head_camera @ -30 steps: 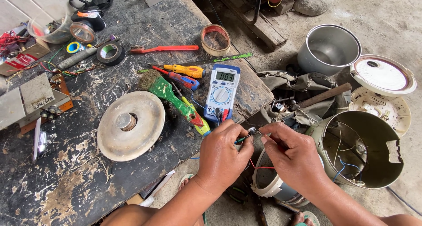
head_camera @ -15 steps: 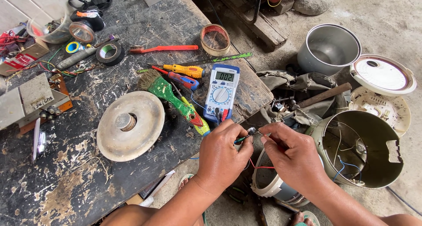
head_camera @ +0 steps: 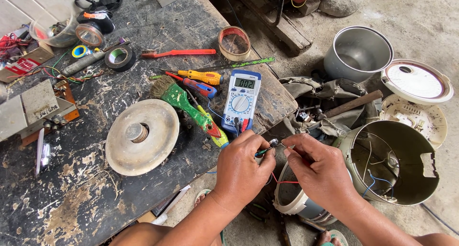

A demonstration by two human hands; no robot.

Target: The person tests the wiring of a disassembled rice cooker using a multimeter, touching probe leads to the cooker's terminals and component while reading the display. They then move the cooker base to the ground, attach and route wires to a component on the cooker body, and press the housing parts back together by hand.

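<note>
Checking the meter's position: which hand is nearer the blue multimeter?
Left. The left hand sits just below the blue multimeter; the right hand is farther off, beyond the bench edge.

1. Multimeter: blue casing, grey face, pale green display.
2. Probe tip between the fingers of the left hand: green; the wire below the right hand: red.
3. Paintbrush: green handle, red and yellow towards the end, tan bristles.
4. Screwdrivers: one yellow-orange, one red and blue.
5. Toothbrush: red.
6. Metal disc: dull cream-grey, stained.
7. Workbench: black, flaked with pale scratches.
8. Cooker shell: olive-beige; inner wires blue and white.
9. Inner pot: bare silver.
10. Lid: white, maroon rim.
11. Tape roll: black.
</note>
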